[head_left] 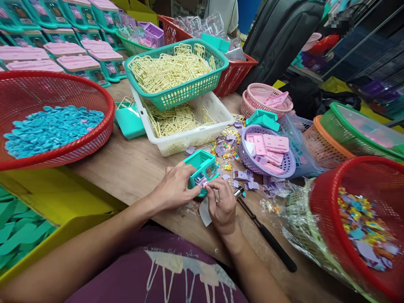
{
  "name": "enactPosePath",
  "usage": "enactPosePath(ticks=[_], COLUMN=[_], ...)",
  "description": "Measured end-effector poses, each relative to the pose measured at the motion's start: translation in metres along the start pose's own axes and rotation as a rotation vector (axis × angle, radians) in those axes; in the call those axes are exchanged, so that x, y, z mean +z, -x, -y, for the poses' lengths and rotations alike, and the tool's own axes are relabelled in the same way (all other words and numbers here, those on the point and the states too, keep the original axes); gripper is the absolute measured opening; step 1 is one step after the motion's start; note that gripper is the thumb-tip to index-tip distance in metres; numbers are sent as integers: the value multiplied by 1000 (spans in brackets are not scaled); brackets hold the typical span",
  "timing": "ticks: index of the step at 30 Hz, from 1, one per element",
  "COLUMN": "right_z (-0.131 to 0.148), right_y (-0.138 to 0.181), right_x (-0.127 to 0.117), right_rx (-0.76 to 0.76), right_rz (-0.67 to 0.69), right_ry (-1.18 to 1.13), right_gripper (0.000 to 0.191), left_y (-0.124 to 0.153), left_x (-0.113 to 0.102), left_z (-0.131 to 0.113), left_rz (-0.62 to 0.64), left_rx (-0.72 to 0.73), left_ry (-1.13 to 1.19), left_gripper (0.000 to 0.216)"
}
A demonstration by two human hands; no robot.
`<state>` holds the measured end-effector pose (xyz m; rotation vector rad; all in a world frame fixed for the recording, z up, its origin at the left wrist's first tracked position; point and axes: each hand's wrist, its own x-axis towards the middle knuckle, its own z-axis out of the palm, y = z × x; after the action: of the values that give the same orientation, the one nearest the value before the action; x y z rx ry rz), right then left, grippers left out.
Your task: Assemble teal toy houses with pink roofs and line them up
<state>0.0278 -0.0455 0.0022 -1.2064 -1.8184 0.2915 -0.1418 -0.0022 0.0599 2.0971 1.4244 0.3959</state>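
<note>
A teal plastic toy box (195,158) with a clear round window stands at the table's front edge. My left hand (173,185) is wrapped over its left side, thumb toward the near face. Against that face sits a small purple part (200,180). My right hand (223,206) is closed in a pinch on a tiny pink piece (205,184) touching the purple part; my fingertips partly cover it. Below the right fingers lies a white scrap (205,212). A hammer (268,240) with a black handle rests just right of my right hand.
Loose purple parts (246,176) and small packets lie beyond the hammer. A lilac basket (268,168) holds pink panels. A white bin (167,147) and teal basket (164,99) hold cream frames. Red baskets (104,105) flank both sides. Finished-looking teal boxes (105,69) are stacked back left.
</note>
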Motion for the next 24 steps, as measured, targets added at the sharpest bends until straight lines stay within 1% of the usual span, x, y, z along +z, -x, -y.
enactPosePath(ticks=[5, 8, 10, 14, 16, 18, 21, 22, 24], right_z=[0, -1, -1, 0, 0, 0, -2, -4, -6], right_y=[5, 5, 5, 5, 4, 2, 1, 2, 9], right_x=[10, 16, 18, 21, 18, 12, -6, -12, -25], right_rx=[-48, -59, -32, 49, 79, 108, 103, 97, 88], right_rz=[-66, -105, -126, -152, -149, -82, 134, 188, 259], right_ry=[59, 67, 48, -30, -46, -95, -223, -233, -174], right_gripper=[16, 18, 18, 13, 10, 9, 11, 12, 13], left_y=[-2, -2, -1, 0, 0, 0, 5, 8, 14], left_x=[-1, 0, 1, 6, 6, 6, 5, 5, 5], left_z=[3, 4, 5, 5, 8, 14, 25, 28, 34], left_rz=[21, 37, 22, -41, -51, -56, -77, -73, -47], left_rx=[-2, 13, 50, 104, 122, 147, 219, 260, 343], left_ry=[67, 82, 57, 23, 30, 12, -100, -143, -212], left_gripper=[25, 18, 16, 23, 27, 33, 38, 37, 32])
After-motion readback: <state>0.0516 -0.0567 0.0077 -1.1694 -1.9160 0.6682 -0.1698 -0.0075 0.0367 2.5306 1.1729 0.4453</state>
